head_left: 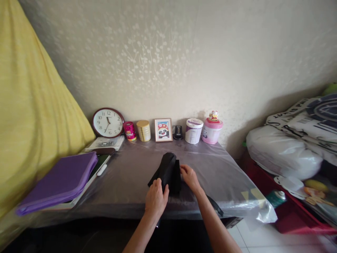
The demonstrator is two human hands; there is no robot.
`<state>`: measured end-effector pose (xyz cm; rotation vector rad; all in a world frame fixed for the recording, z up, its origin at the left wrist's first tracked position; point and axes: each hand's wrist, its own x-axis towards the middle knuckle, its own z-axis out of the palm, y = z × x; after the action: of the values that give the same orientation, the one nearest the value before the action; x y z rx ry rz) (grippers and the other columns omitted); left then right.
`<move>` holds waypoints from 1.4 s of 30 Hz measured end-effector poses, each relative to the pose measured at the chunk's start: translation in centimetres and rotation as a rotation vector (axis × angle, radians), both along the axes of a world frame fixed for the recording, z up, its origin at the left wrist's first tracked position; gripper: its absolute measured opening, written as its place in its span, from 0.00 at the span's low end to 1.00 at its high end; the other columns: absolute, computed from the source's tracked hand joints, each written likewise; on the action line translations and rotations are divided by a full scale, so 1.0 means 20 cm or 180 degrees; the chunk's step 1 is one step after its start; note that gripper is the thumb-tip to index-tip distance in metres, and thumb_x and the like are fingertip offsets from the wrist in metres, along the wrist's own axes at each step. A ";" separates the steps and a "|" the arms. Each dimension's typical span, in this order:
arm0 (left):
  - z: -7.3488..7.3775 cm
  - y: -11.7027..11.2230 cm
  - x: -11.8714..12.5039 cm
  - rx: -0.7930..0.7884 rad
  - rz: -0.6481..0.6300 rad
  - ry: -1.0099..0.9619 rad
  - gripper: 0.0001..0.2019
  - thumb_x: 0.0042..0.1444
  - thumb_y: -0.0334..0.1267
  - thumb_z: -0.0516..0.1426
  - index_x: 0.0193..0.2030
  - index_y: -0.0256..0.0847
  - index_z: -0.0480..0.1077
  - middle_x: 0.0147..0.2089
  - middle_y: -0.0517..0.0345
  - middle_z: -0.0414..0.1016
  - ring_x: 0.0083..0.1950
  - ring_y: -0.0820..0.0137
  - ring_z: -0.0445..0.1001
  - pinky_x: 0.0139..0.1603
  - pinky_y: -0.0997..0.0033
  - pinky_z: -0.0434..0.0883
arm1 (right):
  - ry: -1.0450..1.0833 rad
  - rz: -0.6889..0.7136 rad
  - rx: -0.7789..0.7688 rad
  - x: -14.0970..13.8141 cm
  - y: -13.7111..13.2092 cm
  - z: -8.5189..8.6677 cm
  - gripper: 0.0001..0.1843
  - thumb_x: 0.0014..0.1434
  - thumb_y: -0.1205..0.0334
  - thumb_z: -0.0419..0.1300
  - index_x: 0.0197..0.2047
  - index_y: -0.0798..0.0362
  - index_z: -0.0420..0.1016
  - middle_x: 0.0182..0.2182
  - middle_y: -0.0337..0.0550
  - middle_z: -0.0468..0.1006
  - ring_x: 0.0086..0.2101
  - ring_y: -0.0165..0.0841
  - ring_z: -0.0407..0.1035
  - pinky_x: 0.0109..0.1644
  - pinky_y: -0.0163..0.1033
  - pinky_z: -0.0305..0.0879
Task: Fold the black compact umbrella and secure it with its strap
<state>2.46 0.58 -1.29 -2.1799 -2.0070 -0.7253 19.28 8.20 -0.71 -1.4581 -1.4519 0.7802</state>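
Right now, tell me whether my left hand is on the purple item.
No, the left hand is on the black item, with the purple item farther left.

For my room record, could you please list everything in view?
Cloth item: one, black, on table
Table: one, grey, centre
Clock: one, white and maroon, back left
Tin: one, pink, beside clock
Jar: one, yellowish, beside tin
Framed picture: one, multicoloured, back centre
Small device: one, black, beside picture
Tubs: two, white and pink, back right
Figurine: one, white and red, on pink tub
Folded item: one, purple, left
Curtain: one, yellow, left
Wall: one, pale, behind
Plastic bag: one, white, right
Printed textiles: uncounted, whitish, above bag
Container: one, red, lower right
Can: one, green, right
Smaller items: uncounted, mixed, both sides
Left hand: one, on cloth item
Right hand: one, at its edge
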 end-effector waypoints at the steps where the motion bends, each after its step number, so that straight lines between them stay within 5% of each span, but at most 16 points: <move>1: 0.00 0.00 0.00 0.0011 -0.0001 0.0000 0.14 0.62 0.40 0.44 0.46 0.33 0.63 0.38 0.51 0.70 0.39 0.65 0.72 0.36 0.69 0.69 | -0.0112 -0.0091 0.0138 0.00 0.00 0.01 0.13 0.53 0.63 0.52 0.39 0.51 0.75 0.37 0.45 0.78 0.40 0.36 0.71 0.48 0.43 0.65; 7: -0.03 0.01 0.00 0.0103 0.0037 -0.0003 0.16 0.62 0.40 0.44 0.48 0.32 0.62 0.39 0.49 0.71 0.40 0.65 0.73 0.37 0.69 0.69 | -0.0875 0.0242 0.1258 -0.12 -0.07 -0.01 0.17 0.59 0.67 0.45 0.43 0.50 0.74 0.42 0.44 0.76 0.44 0.34 0.69 0.51 0.42 0.63; 13: -0.05 0.02 -0.01 0.0170 0.0021 0.0004 0.15 0.62 0.39 0.44 0.48 0.33 0.63 0.40 0.50 0.71 0.40 0.66 0.72 0.38 0.70 0.69 | -0.1082 0.0504 0.1472 -0.23 -0.10 -0.08 0.18 0.62 0.66 0.45 0.50 0.51 0.70 0.53 0.46 0.70 0.55 0.34 0.60 0.59 0.47 0.57; 20: -0.05 0.02 -0.01 0.0206 -0.0004 0.0010 0.14 0.62 0.39 0.44 0.46 0.34 0.64 0.39 0.50 0.72 0.39 0.66 0.73 0.38 0.69 0.69 | -0.1513 0.0735 0.1121 -0.27 0.08 -0.01 0.19 0.62 0.63 0.46 0.54 0.51 0.67 0.58 0.45 0.64 0.60 0.36 0.52 0.62 0.49 0.49; 24: -0.06 0.02 -0.01 0.0290 0.0036 0.0000 0.15 0.62 0.40 0.44 0.47 0.33 0.64 0.39 0.48 0.72 0.39 0.65 0.73 0.38 0.69 0.70 | -0.1231 -0.0050 0.0901 -0.21 0.16 -0.01 0.20 0.60 0.62 0.46 0.54 0.57 0.66 0.57 0.52 0.64 0.58 0.38 0.55 0.61 0.48 0.50; 28: -0.06 0.01 0.00 0.0277 0.0078 -0.0012 0.15 0.62 0.41 0.43 0.45 0.35 0.64 0.38 0.50 0.71 0.38 0.65 0.73 0.36 0.69 0.69 | -0.0405 -0.0697 0.0126 -0.10 0.15 -0.03 0.20 0.57 0.61 0.48 0.49 0.60 0.69 0.48 0.58 0.71 0.51 0.43 0.63 0.57 0.48 0.55; 33: -0.04 0.01 0.00 0.0206 0.0057 -0.0052 0.14 0.62 0.40 0.42 0.43 0.36 0.64 0.37 0.52 0.71 0.37 0.66 0.73 0.35 0.70 0.69 | 0.0068 -0.0488 -0.0334 -0.07 0.12 -0.04 0.15 0.54 0.57 0.52 0.39 0.56 0.73 0.39 0.52 0.77 0.43 0.41 0.70 0.49 0.44 0.64; 36: -0.04 0.01 -0.01 0.0200 0.0065 -0.0037 0.14 0.62 0.40 0.42 0.44 0.36 0.64 0.37 0.52 0.71 0.37 0.67 0.73 0.36 0.69 0.69 | 0.0374 -0.0304 -0.0611 -0.11 0.12 -0.04 0.16 0.56 0.53 0.50 0.37 0.55 0.73 0.33 0.47 0.77 0.35 0.36 0.73 0.36 0.39 0.71; 42: -0.06 0.01 -0.01 0.0208 0.0072 -0.0004 0.16 0.62 0.40 0.42 0.47 0.34 0.64 0.39 0.49 0.72 0.39 0.65 0.73 0.38 0.69 0.70 | 0.0573 -0.0147 -0.0901 -0.14 0.14 -0.08 0.14 0.56 0.54 0.50 0.33 0.53 0.72 0.29 0.43 0.75 0.26 0.29 0.71 0.25 0.33 0.69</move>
<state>2.23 0.81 -2.45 -2.1177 -1.9760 -0.7781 16.46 10.90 -2.24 -1.5795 -1.2036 1.0932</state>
